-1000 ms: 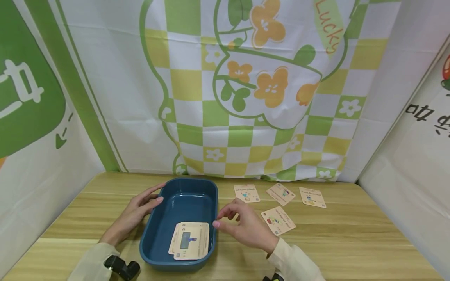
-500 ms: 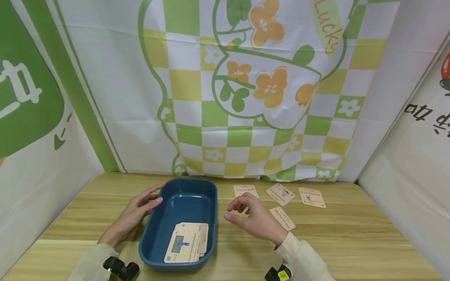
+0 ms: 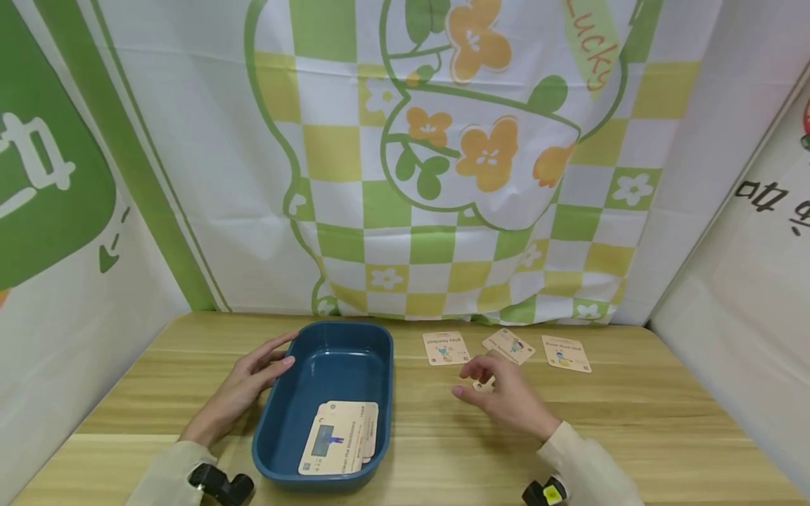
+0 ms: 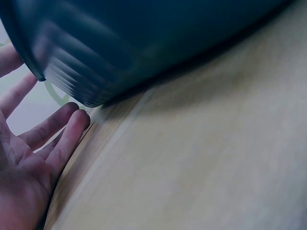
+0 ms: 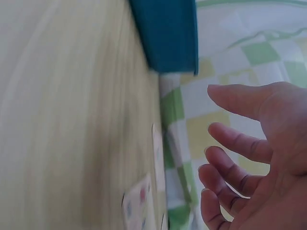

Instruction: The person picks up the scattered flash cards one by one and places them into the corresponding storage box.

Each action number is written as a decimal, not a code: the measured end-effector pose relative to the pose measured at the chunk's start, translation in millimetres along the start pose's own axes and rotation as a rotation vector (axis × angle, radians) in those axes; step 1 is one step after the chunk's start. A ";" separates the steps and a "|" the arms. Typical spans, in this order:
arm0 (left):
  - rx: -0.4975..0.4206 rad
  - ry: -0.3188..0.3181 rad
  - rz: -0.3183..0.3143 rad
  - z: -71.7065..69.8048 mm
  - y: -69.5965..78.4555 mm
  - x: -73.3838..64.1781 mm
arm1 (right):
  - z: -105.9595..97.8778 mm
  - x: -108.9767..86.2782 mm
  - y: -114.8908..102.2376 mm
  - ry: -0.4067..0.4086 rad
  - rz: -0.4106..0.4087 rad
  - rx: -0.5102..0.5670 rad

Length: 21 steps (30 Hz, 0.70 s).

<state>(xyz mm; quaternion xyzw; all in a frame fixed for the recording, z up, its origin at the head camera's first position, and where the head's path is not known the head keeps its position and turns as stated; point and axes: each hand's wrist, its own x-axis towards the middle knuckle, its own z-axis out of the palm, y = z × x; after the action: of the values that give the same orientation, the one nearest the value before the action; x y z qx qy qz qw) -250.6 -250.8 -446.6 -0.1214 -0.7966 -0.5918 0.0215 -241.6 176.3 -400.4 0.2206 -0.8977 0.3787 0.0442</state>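
Observation:
My left hand [image 3: 247, 383] rests at the far left side of a dark blue tray [image 3: 325, 376], its thumb and fingertips right at the rim. In the left wrist view the fingers look fairly straight beside the tray wall [image 4: 115, 57]. Several picture cards [image 3: 332, 441] lie overlapped in the tray's near end, the top one showing a figure at a blackboard. To the right of the tray, my right hand [image 3: 509, 397] hovers with loosely bent fingers and nothing held. Below it a card [image 3: 484, 385] on the table is mostly hidden by the hand.
Along the back of the wooden table [image 3: 633, 436] lie a "play football" card [image 3: 446, 348], a tilted card [image 3: 511, 346] and another card [image 3: 566, 353]. A patterned curtain [image 3: 443, 246] hangs right behind the table's back edge.
My right hand has moved right, away from the tray's rim to over the nearest loose card. The top card in the tray has shifted left and tilted. My left hand has stayed in place.

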 end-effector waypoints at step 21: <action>-0.005 -0.001 0.005 0.4 -0.4 -0.2 | -29.1 -11.5 51.6 -0.034 0.178 -0.176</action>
<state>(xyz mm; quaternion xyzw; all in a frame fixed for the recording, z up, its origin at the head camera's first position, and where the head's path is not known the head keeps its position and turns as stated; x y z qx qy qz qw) -250.4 -250.6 -447.1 -0.1239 -0.7947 -0.5938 0.0222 -256.0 232.6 -416.7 0.1418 -0.9441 0.2972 0.0146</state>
